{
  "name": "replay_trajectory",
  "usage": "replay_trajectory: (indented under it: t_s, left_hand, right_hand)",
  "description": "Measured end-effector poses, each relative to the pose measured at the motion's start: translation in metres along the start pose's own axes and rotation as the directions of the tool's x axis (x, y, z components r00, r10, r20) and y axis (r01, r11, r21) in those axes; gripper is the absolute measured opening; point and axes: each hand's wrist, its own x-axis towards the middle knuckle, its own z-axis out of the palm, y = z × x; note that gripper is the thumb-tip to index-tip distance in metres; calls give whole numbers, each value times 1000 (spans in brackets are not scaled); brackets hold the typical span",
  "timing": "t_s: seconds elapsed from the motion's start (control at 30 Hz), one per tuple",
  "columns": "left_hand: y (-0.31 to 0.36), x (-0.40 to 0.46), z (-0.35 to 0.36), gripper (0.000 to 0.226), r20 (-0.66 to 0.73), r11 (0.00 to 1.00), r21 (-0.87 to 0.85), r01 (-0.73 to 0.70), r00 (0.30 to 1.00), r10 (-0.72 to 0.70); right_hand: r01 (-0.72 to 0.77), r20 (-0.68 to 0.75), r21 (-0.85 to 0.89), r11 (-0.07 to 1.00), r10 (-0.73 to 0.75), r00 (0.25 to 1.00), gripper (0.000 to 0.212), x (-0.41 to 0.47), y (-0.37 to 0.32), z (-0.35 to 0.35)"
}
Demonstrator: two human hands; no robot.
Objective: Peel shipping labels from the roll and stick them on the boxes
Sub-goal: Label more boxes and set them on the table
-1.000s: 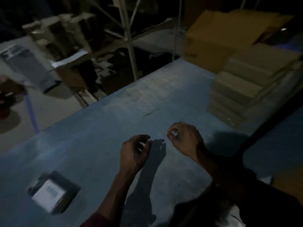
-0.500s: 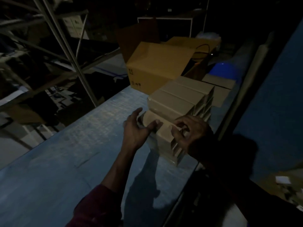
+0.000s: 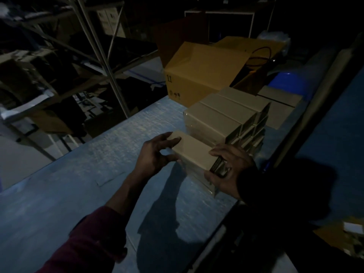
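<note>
Box (image 3: 194, 150) now lifted off stack (image 3: 226, 115), L hand (image 3: 155, 154) & R hand (image 3: 230, 170) gripping opposite ends.

We stand in a dim storeroom, with only weak light falling on the pale blue surface (image 3: 82, 194) in front of us. On the left a metal shelving rack (image 3: 98, 56) with slanted braces holds cartons and papers in shadow. Far ahead an open brown carton (image 3: 199, 75) sits at the surface's far end. A dark blue wall (image 3: 334, 125) rises on the right.
</note>
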Motion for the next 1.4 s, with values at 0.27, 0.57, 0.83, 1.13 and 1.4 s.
replay_trajectory:
  t_s: [0.27, 0.57, 0.83, 1.13, 1.4]
  left_hand:
    - [-8, -57, -54, 67, -8, 975, -166, 145, 989, -149]
    - [-27, -254, -186, 65, 10, 797, -223, 561, 819, -573]
    - [-26, -436, -225, 41, -2, 608, -357, 709, 651, -759]
    - [-37, -494, -241, 49, -67, 498, -386, 777, 515, -855]
    - [-25, -482, -196, 34, 76, 384, -305, 871, 425, -902]
  right_hand:
    - [270, 192, 52, 962, -275, 942, 68, -7, -34, 28]
    - [-74, 421, 481, 873, -156, 894, 45, -60, -163, 131]
    - [-441, 748, 436, 785, -43, 662, 37, -108, -277, 218]
    - [-476, 885, 174, 862, 75, 460, 46, -136, -313, 263]
    - [-262, 919, 199, 944, -87, 385, 30, -101, -314, 322]
